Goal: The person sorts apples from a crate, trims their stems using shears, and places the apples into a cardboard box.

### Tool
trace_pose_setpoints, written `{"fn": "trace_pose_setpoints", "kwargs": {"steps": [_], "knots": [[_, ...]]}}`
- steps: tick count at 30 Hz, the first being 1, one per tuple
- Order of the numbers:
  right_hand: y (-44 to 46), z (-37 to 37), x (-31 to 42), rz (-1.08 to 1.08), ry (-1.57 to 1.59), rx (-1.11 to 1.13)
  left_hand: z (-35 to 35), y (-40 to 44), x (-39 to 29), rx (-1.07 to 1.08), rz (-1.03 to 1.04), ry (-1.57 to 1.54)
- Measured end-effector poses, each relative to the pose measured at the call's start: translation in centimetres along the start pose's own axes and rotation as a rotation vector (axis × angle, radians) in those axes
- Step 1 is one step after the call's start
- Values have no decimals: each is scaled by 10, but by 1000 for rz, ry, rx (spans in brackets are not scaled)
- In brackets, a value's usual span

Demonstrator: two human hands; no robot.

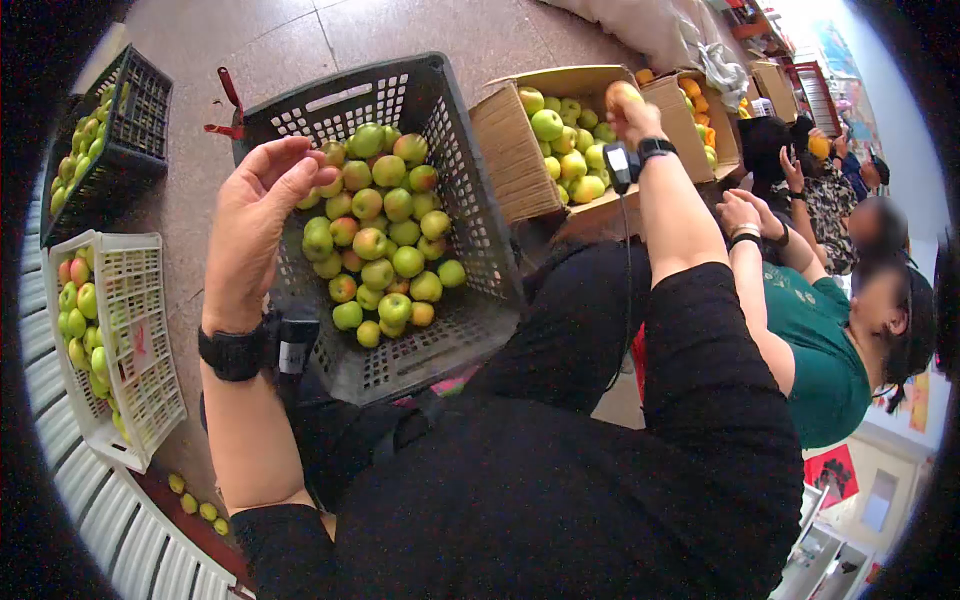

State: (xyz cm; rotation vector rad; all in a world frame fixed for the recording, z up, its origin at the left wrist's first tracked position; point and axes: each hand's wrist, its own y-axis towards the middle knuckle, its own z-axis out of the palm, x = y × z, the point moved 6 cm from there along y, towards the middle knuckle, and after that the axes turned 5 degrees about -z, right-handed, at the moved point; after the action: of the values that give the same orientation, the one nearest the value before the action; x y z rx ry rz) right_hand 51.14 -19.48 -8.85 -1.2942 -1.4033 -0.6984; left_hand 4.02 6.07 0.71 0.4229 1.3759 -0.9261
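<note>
A dark plastic crate [440, 110] in front of me holds many green apples [375, 235] with red blush. My left hand [250, 215] hovers over its left rim, fingers loosely curved and apart from the thumb, with nothing visible in it. To the right, my right hand [637, 118] reaches over the edge of a cardboard box [512, 165] of green apples. Its fingers are closed around a yellowish-red apple [626, 92], partly covered by the hand. Both wrists wear black straps with small devices.
At left stand a second dark crate [140, 110] and a white crate [135, 340], both with apples. Several loose yellow-green fruits [200, 508] lie at lower left. A red-handled object [232, 105] sits by the crate's corner. Other people, one in a green shirt [825, 350], are at right, beside another box [715, 120].
</note>
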Motion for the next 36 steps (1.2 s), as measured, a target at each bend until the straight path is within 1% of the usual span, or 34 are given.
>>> {"fn": "trace_pose_setpoints", "kwargs": {"steps": [1, 3, 4, 6, 7, 9, 11, 13, 15, 19, 20, 24, 27, 29, 30, 33, 35, 36], "knots": [[3, -19, -22, 88, -80, -68, 2, 1, 1, 0, -15, 3], [26, -55, -75, 161, -462, -89, 4, 4, 5, 4, -36, 8], [40, -71, -109, 171, -555, -102, 5, 7, 7, 8, -42, 10], [35, -72, -129, 177, -635, -65, 6, 10, 10, 5, -59, 14], [20, -68, -125, 173, -623, -19, 6, 11, 10, 0, -71, 15], [13, -61, -113, 219, -892, 126, 7, 14, 12, -8, -98, 17], [14, -56, -119, 178, -1155, 184, 5, 18, 14, -17, -125, 22], [-5, -43, -112, 135, -1354, 303, 2, 22, 17, -23, -138, 8], [-19, -33, -111, 332, -1407, 428, 0, 23, 18, -31, -145, 1], [4, -38, -133, 173, -1498, 378, 1, 24, 16, -29, -150, 5], [12, -41, -142, 163, -1509, 385, 2, 23, 16, -27, -152, 8], [15, -41, -137, 123, -1592, 426, 1, 23, 16, -19, -144, 25], [23, -46, -145, 160, -1499, 495, 4, 20, 12, -27, -132, 34], [39, -38, -162, -58, -1536, 624, 7, 17, 7, -31, -115, 29], [33, -30, -156, -167, -1550, 688, 7, 16, 7, -30, -112, 33], [24, -22, -118, -316, -1366, 285, 10, 14, 7, -19, -94, 47], [21, -1, -89, -450, -1298, 171, 12, 13, 7, 0, -71, 61], [9, 9, -68, -403, -1171, 145, 12, 12, 7, 0, -68, 68]]}}
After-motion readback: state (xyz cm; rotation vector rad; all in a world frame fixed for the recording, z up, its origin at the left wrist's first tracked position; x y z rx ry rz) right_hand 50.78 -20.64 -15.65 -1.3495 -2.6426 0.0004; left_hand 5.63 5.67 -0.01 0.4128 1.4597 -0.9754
